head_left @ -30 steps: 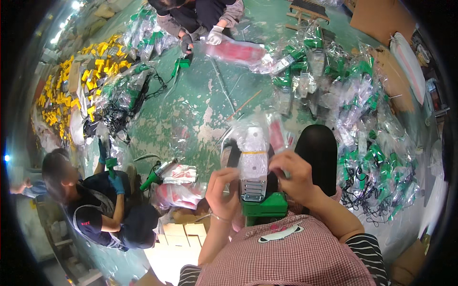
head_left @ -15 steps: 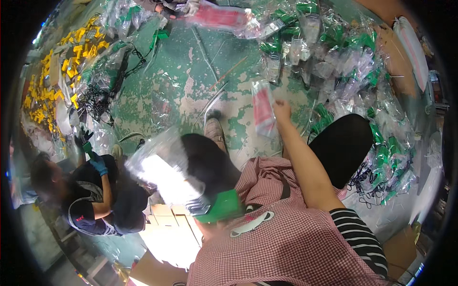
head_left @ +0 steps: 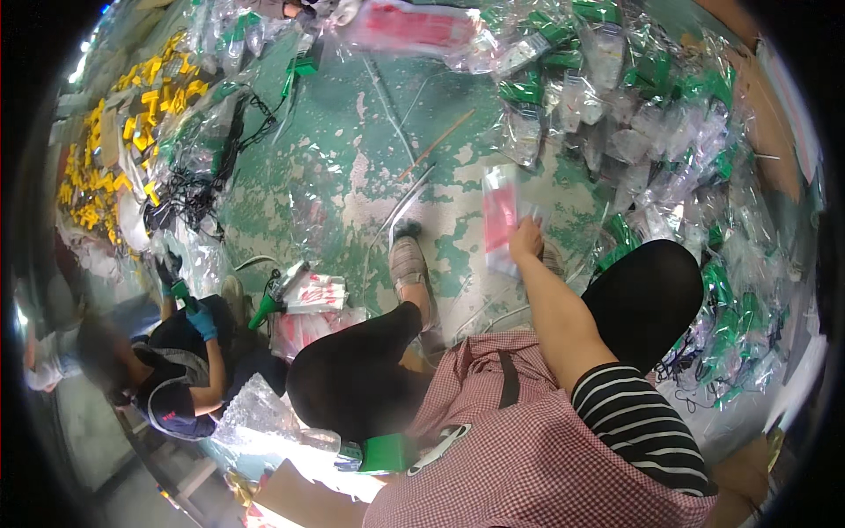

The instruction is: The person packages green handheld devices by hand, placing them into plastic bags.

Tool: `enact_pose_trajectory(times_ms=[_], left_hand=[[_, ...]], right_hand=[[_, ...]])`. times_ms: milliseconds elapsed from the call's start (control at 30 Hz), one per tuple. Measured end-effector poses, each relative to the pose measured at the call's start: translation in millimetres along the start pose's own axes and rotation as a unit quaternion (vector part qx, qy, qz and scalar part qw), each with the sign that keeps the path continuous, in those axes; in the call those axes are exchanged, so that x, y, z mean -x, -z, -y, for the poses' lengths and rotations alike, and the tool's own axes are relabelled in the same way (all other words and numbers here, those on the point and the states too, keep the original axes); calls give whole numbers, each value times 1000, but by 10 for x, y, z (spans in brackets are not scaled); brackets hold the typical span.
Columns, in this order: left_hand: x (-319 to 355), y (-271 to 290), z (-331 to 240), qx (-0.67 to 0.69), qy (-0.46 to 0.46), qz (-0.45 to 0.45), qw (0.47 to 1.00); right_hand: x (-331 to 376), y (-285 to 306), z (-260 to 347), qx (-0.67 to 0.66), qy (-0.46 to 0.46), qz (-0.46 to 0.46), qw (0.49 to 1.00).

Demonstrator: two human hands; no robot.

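My right hand (head_left: 526, 239) reaches forward over my right knee to the green floor. Its fingers are closed on the near edge of a clear plastic packet with a red card inside (head_left: 502, 216), which lies flat on the floor. My left hand is hidden, somewhere below my left knee (head_left: 352, 378). A crumpled clear bag (head_left: 255, 414) lies by that knee at the lower left. My left shoe (head_left: 407, 264) rests on the floor left of the packet.
A heap of clear packets with green tops (head_left: 669, 132) fills the right side. Yellow parts (head_left: 106, 167) and black cables (head_left: 198, 176) lie far left. A co-worker in blue gloves (head_left: 176, 361) crouches at the lower left. A green stool (head_left: 387, 453) is under me.
My right hand has gone from holding a packet up before me to reaching out to the red-card packet on the floor. My left hand with its clear bag dropped out of sight.
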State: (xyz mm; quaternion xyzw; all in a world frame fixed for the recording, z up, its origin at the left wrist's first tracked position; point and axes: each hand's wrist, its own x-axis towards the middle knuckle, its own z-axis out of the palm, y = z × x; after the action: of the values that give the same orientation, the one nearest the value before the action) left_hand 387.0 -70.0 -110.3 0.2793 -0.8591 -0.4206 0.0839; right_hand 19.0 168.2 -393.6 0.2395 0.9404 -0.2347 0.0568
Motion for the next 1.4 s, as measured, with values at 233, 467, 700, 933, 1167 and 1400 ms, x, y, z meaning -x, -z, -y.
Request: enact_pose_trajectory(times_ms=[233, 467, 700, 933, 1167, 1400], left_hand=[[55, 54, -26, -58, 10, -39, 997], [36, 84, 42, -99, -43, -112, 988], [-291, 113, -750, 33, -104, -76, 991], [-322, 184, -1152, 380, 147, 226, 885], [-600, 230, -1736, 449, 21, 258, 855], [-876, -362, -1861, 384, 22, 201, 901]], right_hand=[[118, 363, 329, 28, 108, 127, 986], [85, 594, 550, -198, -52, 86, 975], [-272, 774, 451, -611, -267, 305, 680], [-118, 1225, 796, -356, 140, 56, 922], [378, 1664, 762, -460, 103, 198, 859], [643, 1796, 464, -589, 24, 202, 782]])
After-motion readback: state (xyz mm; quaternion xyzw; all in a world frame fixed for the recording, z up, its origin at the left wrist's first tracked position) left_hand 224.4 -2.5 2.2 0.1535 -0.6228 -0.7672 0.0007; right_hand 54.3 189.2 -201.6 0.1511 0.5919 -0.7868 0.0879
